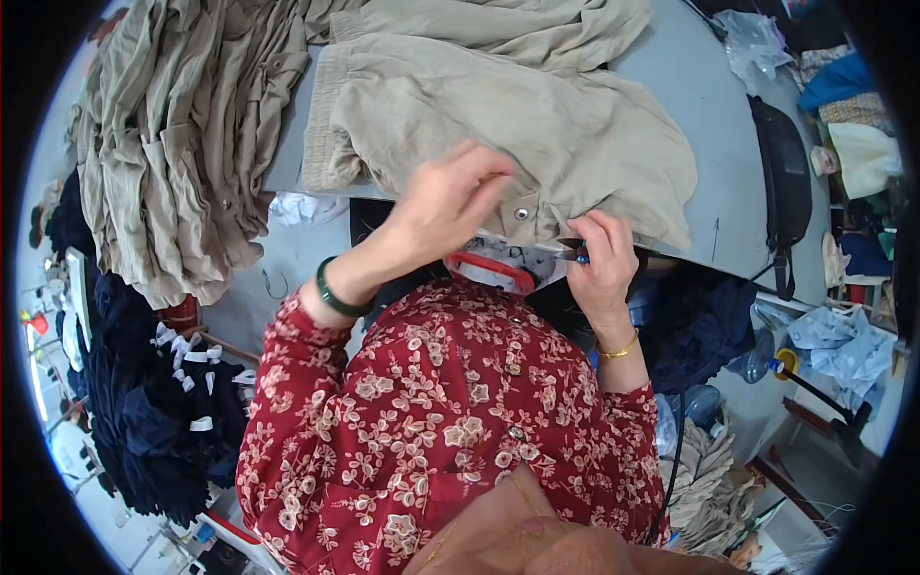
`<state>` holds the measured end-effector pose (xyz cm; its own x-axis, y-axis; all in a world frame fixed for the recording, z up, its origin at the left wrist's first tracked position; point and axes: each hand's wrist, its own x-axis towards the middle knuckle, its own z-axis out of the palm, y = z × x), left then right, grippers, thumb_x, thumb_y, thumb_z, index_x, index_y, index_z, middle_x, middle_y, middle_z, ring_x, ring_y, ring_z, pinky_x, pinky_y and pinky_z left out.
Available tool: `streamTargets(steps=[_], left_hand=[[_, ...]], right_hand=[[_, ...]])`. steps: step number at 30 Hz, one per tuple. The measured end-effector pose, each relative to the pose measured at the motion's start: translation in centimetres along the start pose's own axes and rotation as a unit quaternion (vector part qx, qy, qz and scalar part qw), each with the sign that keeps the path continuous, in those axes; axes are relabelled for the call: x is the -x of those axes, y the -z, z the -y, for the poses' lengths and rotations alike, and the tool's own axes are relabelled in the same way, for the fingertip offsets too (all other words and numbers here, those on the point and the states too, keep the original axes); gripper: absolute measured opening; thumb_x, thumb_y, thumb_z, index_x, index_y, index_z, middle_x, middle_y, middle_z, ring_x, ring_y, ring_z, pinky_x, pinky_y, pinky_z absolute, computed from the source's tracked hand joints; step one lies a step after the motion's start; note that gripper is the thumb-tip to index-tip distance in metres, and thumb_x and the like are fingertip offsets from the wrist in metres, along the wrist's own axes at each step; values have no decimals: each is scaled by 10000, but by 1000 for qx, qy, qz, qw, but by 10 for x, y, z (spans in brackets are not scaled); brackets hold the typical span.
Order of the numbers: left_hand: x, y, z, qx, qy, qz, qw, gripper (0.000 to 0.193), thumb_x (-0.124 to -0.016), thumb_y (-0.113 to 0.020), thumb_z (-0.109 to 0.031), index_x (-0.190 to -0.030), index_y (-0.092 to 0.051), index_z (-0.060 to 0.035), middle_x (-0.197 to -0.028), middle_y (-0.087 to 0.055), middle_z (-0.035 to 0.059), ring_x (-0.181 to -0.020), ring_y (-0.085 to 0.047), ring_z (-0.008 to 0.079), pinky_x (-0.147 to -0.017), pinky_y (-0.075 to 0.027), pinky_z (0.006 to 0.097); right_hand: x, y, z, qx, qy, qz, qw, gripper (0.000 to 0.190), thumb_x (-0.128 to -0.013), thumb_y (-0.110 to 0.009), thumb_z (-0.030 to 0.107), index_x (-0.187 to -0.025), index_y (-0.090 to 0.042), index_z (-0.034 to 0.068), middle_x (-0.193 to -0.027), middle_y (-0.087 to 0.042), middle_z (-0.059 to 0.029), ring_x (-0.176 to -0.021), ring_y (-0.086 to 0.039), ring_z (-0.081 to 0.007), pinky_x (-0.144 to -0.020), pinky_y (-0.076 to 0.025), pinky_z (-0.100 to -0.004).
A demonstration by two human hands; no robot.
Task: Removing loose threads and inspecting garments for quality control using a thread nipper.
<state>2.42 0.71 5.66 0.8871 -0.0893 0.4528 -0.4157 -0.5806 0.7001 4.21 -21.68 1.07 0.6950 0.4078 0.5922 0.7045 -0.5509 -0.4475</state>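
Note:
A beige cloth garment [460,93] with a gathered elastic edge lies over the front of the grey table. A metal snap button [521,213] shows on a small tab at its near edge. Just above that tab is my left hand [460,188], slightly blurred, with its fingers curled and the thumb near them. Whether a thread or a bit of cloth is between those fingers cannot be made out. My right hand [604,248] grips small thread snips [573,251], their dark blades pointing left beside the tab. Its fingertips touch the garment's edge.
A thick pile of beige garments [180,144] hangs over the table's left side. Dark navy garments [144,402] with white tags are heaped below it. On the right of the grey table [726,172] lies a black waist bag [780,172]. A red handle [492,272] sits below the table edge.

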Motion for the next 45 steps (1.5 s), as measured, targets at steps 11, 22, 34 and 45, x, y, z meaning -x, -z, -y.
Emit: streamTargets(steps=[11,22,34,45], left_hand=[[-9,-29,12,330,409,139,839,247,-895,-566,-212,-875,-585,33,-762,-617,92,-669,-635,170,-584,-506,274],[16,-44,3,507,383,52,770,268,-975,-406,-226,-860,-458,10,-742,-534,91,-650,-633,194,-564,-527,277],[29,-26,4,396,227,110,883,235,-956,-473,-236,-874,-503,-18,-709,-566,90,-635,-597,190,-581,-487,284],[20,25,38,-212,-177,96,956,129,-761,-575,-103,-878,-536,-66,-902,-578,72,-999,-562,254,-922,-400,441]], right_hand=[[-13,27,7,-157,-243,127,949,366,-673,-675,-55,-1014,-572,28,-945,-595,-59,-840,-572,-173,-725,-467,-290],[-72,36,35,49,13,204,978,227,-704,-683,71,-904,-578,47,-890,-570,-78,-823,-560,-279,-672,-471,-361],[-71,23,42,167,45,191,966,189,-729,-673,59,-889,-574,58,-871,-563,-72,-792,-551,-259,-643,-461,-343],[7,-20,5,133,4,99,986,549,-566,-664,-9,-1094,-572,112,-1008,-545,-116,-897,-561,-303,-730,-479,-386]])
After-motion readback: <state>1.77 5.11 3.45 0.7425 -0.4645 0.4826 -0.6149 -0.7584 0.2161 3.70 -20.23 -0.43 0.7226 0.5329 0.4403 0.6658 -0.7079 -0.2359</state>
